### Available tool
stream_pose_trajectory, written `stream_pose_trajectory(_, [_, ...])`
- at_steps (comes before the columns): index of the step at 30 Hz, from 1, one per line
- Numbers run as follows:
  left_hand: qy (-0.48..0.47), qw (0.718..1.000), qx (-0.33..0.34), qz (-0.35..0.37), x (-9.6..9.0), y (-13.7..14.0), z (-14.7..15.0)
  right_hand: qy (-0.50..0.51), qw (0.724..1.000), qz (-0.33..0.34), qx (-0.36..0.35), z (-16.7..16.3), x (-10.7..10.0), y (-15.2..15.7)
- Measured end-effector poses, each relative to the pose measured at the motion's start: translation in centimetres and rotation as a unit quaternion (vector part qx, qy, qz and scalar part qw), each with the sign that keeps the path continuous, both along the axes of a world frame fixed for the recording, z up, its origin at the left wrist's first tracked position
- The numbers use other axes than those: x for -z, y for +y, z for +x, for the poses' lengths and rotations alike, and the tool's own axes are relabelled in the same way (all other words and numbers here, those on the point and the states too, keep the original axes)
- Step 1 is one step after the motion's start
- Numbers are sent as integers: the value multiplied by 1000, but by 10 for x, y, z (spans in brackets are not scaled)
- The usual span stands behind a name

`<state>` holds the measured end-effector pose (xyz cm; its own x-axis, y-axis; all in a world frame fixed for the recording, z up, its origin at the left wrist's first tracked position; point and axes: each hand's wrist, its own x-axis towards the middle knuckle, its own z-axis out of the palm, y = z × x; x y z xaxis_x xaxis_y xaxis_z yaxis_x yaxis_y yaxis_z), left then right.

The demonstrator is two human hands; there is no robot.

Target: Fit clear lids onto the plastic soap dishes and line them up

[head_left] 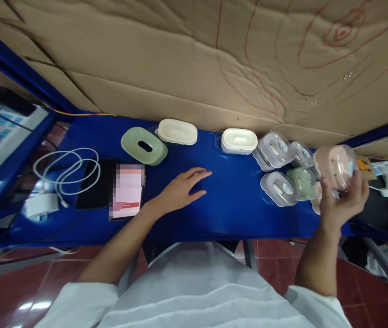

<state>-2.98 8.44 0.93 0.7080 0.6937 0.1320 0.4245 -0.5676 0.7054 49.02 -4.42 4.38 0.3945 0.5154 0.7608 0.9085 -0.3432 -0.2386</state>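
Observation:
My right hand (344, 205) grips a pink oval box with a clear lid (335, 166), raised over the table's right end. Beneath and beside it stand several similar lidded boxes, among them a grey one (279, 188), another grey one (276, 149) and a green one (301, 183). My left hand (180, 190) hovers over or rests on the blue table (231, 200), fingers apart and holding nothing. Beyond it are a cream oval piece (177, 132) and a green oval piece with a slot (144, 146). A cream-topped box (239, 140) stands near the back.
On the left lie a phone with a lit screen (127, 191), a dark flat device (94, 184), a white charger (41, 205) and its coiled cable (77, 155). A brown cardboard wall (166, 59) closes off the back. Part of another person shows at far right.

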Motion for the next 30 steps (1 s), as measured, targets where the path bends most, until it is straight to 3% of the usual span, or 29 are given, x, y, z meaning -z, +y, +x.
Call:
stream_pose_trajectory(3, [17,999,-3,28,6,1,2,33,996,-75,41,52,4,48])
stream_pose_trajectory(7, [29,995,-48,86,11,4,3,108,980,-161,50,72,14,104])
stream_pose_trajectory(10, [61,986,-89,128,12,4,3,147,969,-194,40,73,17,116])
stream_pose_trajectory(13, [92,971,-139,169,10,5,3,134,974,-182,20,62,9,104])
stream_pose_trajectory(16, [125,952,-196,197,4,10,4,26,993,-84,-76,14,-7,83])
stream_pose_trajectory(18, [161,938,-225,208,-2,17,7,-19,987,-18,-161,-42,-16,74])
stream_pose_trajectory(19, [179,932,-235,211,-5,22,10,-20,978,-19,-206,-75,-18,73])
stream_pose_trajectory(23, [235,915,-255,206,-14,40,24,-39,897,-199,-392,-189,-8,90])
stream_pose_trajectory(25, [249,914,-252,199,-14,44,30,-60,876,-254,-407,-221,5,105])
stream_pose_trajectory(30, [244,922,-218,208,-6,37,37,-59,877,-302,-368,-241,37,126])
